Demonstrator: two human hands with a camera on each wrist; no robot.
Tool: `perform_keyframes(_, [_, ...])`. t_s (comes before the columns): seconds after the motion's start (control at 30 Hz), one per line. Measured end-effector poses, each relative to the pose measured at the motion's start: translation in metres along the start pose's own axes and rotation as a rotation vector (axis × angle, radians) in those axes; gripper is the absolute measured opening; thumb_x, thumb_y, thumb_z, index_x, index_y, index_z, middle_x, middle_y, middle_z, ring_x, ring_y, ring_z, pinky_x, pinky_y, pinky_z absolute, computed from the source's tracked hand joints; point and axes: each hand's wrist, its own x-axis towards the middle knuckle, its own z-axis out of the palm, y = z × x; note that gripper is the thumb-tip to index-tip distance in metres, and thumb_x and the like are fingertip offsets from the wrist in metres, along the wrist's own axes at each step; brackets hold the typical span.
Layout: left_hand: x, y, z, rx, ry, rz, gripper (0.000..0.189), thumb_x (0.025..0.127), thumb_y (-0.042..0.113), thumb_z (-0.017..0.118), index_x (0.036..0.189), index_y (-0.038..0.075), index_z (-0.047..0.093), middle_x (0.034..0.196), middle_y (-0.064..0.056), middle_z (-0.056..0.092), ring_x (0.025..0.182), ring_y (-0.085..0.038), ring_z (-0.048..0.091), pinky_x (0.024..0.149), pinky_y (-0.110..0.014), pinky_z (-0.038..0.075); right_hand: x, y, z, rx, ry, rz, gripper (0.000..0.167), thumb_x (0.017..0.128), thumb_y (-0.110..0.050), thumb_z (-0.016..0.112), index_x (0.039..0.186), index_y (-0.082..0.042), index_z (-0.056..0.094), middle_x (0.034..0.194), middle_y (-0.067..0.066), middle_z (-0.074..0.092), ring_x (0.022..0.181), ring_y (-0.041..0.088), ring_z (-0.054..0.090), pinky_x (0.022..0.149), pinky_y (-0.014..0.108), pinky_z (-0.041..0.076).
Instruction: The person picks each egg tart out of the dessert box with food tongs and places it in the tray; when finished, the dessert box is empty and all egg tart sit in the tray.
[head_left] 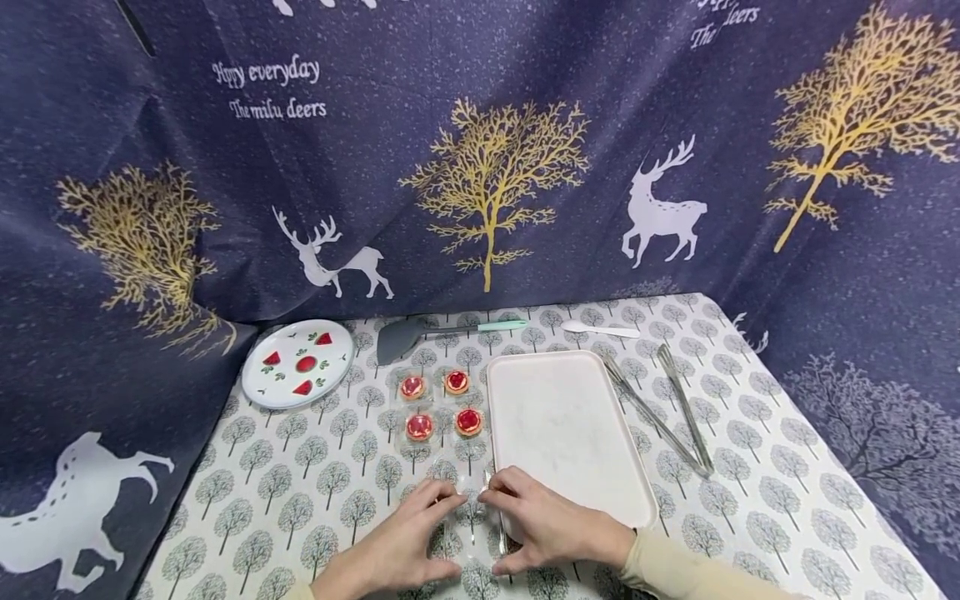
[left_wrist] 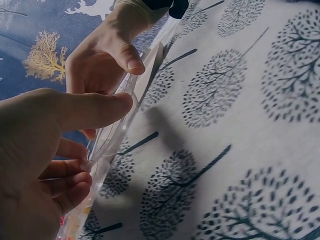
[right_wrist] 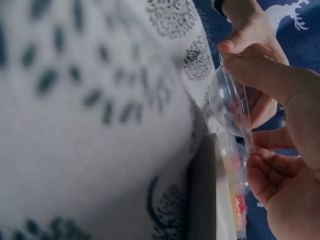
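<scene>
A clear plastic container (head_left: 472, 517) with a rounded, see-through wall is between my two hands, near the front of the table and low over the cloth. My left hand (head_left: 408, 537) holds its left edge, with thumb and curled fingers along the plastic (left_wrist: 111, 142). On the opposite edge, my right hand (head_left: 543, 525) grips the container (right_wrist: 227, 102) between thumb and fingers. No food shows inside it. Just beyond the hands sit several small red-topped tarts (head_left: 420, 427), in clear packaging.
A pale rectangular tray (head_left: 562, 417) lies to the right, its near left corner beside my right hand. Metal tongs (head_left: 686, 417) lie past it. At the back are a grey spatula (head_left: 401, 340) and a white spoon (head_left: 600, 329). A watermelon-patterned plate (head_left: 285, 358) stands back left.
</scene>
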Motion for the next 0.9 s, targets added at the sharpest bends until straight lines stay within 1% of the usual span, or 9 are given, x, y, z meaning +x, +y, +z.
perform_keyframes(0.1, [-0.002, 0.0011, 0.001, -0.019, -0.033, -0.026, 0.08, 0.066, 0.039, 0.085, 0.134, 0.008, 0.055, 0.128, 0.003, 0.048, 0.116, -0.013, 0.049, 0.098, -0.034, 0.052, -0.0014, -0.0007, 0.0021, -0.007, 0.014, -0.012, 0.079, 0.067, -0.062, 0.079, 0.121, -0.006, 0.062, 0.112, -0.002, 0.051, 0.102, 0.008, 0.047, 0.092, 0.017, 0.047])
perform_keyframes(0.2, [-0.0033, 0.0011, 0.0022, -0.026, -0.046, -0.034, 0.08, 0.068, 0.04, 0.084, 0.136, 0.009, 0.054, 0.13, 0.003, 0.047, 0.117, -0.013, 0.048, 0.098, -0.035, 0.052, -0.0024, -0.0007, 0.0039, -0.013, 0.025, -0.022, 0.08, 0.068, -0.063, 0.079, 0.121, -0.007, 0.061, 0.112, -0.002, 0.051, 0.102, 0.008, 0.047, 0.091, 0.016, 0.046])
perform_keyframes(0.37, [-0.0041, 0.0, 0.0049, -0.021, -0.032, -0.008, 0.081, 0.067, 0.04, 0.085, 0.136, 0.008, 0.054, 0.13, 0.002, 0.047, 0.117, -0.013, 0.048, 0.098, -0.035, 0.052, -0.0034, -0.0011, 0.006, -0.02, 0.022, -0.027, 0.081, 0.07, -0.064, 0.076, 0.124, -0.006, 0.06, 0.114, -0.001, 0.052, 0.103, 0.009, 0.047, 0.092, 0.017, 0.047])
perform_keyframes(0.57, [-0.0038, -0.0012, 0.0074, -0.009, -0.022, 0.012, 0.081, 0.067, 0.04, 0.085, 0.135, 0.007, 0.055, 0.128, 0.001, 0.047, 0.116, -0.013, 0.048, 0.098, -0.035, 0.051, -0.0049, -0.0015, 0.0078, -0.017, 0.019, -0.027, 0.081, 0.07, -0.063, 0.077, 0.124, -0.005, 0.059, 0.116, 0.0, 0.053, 0.105, 0.01, 0.048, 0.094, 0.018, 0.047])
perform_keyframes(0.9, [-0.0053, -0.0021, 0.0096, 0.006, -0.048, -0.005, 0.083, 0.068, 0.045, 0.083, 0.136, 0.008, 0.053, 0.13, 0.001, 0.047, 0.118, -0.014, 0.048, 0.099, -0.037, 0.051, -0.0067, -0.0024, 0.0104, -0.032, 0.012, -0.022, 0.081, 0.069, -0.064, 0.077, 0.123, -0.007, 0.059, 0.114, 0.0, 0.051, 0.104, 0.009, 0.046, 0.091, 0.017, 0.046])
